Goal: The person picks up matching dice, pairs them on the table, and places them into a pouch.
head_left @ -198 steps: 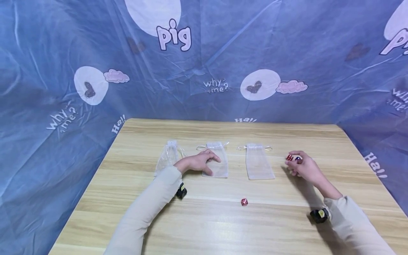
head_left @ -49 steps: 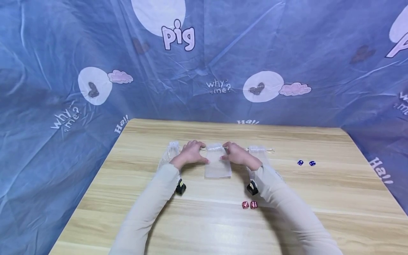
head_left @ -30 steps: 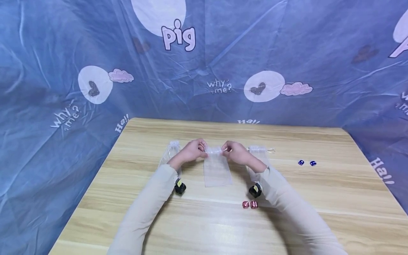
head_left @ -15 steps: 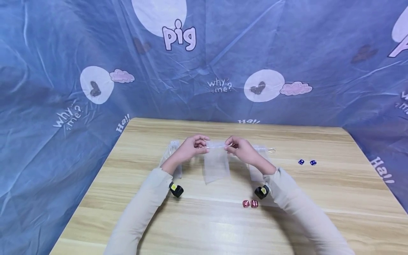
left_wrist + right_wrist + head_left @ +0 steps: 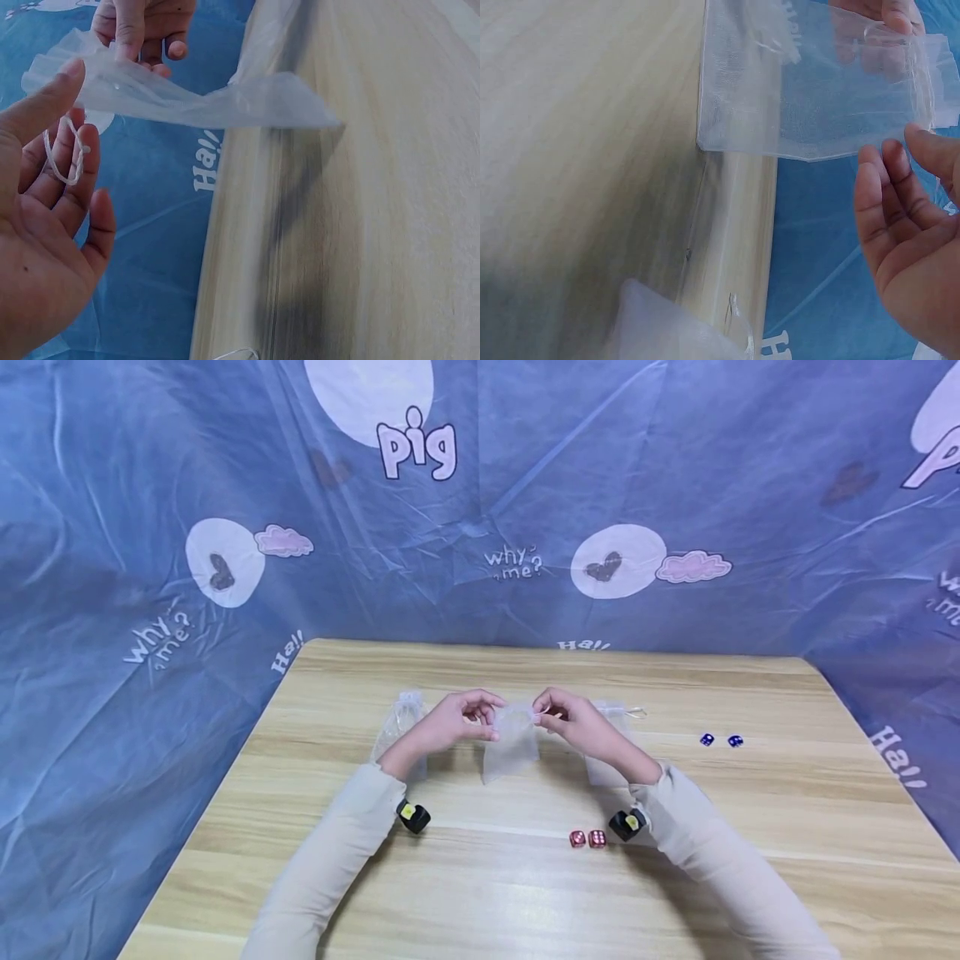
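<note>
In the head view a small sheer white drawstring pouch (image 5: 512, 750) hangs between both hands, lifted off the wooden table. My left hand (image 5: 459, 720) pinches the left side of its gathered mouth; in the left wrist view a loop of white cord (image 5: 64, 169) dangles across those fingers. Opposite, my right hand (image 5: 576, 723) grips the other side of the mouth between thumb and fingertips. The pouch (image 5: 802, 90) looks flat and see-through in the right wrist view, with nothing visible inside.
A second sheer pouch (image 5: 405, 727) lies left, partly behind the left arm. Another pouch (image 5: 603, 768) lies right, partly covered by the right forearm. Two red dice (image 5: 587, 839) sit nearer the front, and two blue dice (image 5: 722, 741) at the right on the table (image 5: 480, 893).
Earlier the right hand was at the right holding a red die; two red dice now stand together. Both hands then took the middle pouch by its cord ends and mouth and raised it.
</note>
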`<action>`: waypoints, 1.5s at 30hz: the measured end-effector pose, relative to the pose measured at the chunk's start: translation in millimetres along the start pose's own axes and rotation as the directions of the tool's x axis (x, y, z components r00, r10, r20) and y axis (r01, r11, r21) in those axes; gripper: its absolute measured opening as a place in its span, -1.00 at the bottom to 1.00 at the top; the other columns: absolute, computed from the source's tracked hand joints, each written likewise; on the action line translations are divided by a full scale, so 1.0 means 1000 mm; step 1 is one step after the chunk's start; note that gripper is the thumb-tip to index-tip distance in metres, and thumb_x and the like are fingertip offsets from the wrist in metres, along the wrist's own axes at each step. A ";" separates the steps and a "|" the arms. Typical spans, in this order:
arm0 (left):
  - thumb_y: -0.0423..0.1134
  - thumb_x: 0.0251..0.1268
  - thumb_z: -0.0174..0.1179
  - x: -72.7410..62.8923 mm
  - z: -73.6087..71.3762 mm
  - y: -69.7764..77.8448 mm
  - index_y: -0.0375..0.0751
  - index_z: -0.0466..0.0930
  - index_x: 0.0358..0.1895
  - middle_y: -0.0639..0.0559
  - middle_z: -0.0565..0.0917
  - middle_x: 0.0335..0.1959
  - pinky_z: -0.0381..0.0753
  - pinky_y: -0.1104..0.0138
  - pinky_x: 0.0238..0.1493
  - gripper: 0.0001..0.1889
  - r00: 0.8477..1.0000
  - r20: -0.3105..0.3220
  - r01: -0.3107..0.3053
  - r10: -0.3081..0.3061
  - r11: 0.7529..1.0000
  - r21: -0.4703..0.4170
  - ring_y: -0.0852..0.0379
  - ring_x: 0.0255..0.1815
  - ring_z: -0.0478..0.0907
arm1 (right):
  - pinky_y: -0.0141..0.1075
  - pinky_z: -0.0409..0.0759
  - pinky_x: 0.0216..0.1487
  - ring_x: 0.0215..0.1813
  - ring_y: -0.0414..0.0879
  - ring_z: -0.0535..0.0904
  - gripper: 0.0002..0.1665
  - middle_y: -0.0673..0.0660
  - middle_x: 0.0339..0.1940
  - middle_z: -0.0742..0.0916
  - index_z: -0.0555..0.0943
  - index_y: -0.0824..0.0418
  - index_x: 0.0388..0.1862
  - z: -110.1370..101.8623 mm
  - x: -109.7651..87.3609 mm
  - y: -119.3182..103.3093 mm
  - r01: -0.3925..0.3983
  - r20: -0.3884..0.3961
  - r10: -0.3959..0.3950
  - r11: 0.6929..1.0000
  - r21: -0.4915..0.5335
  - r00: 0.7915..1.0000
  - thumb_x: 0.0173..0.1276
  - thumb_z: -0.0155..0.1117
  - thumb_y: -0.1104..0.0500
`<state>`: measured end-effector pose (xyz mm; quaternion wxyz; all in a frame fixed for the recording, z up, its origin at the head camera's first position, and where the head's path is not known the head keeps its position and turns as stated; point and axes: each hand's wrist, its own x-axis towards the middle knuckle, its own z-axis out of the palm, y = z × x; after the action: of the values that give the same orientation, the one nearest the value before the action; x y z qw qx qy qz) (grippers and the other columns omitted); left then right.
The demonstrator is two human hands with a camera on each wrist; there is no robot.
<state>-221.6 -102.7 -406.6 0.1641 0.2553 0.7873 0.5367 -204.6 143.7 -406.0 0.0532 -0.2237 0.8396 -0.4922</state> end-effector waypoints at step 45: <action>-0.27 0.10 0.35 0.018 0.026 -0.009 -0.16 0.35 0.27 -0.09 0.30 0.44 0.22 -0.03 0.42 -0.38 0.958 0.281 -0.084 0.061 0.994 0.071 -0.10 0.44 0.24 | -0.39 0.53 -0.36 -0.34 -0.09 0.52 -0.79 0.23 -0.18 0.70 0.64 0.23 -0.10 0.005 -0.017 0.002 -0.023 -0.025 0.025 0.998 0.056 0.999 0.29 0.25 0.31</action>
<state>-224.6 -74.6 -424.5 0.2429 0.3633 0.7679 0.4683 -188.3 147.2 -412.2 0.0543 -0.2056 0.8287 -0.5177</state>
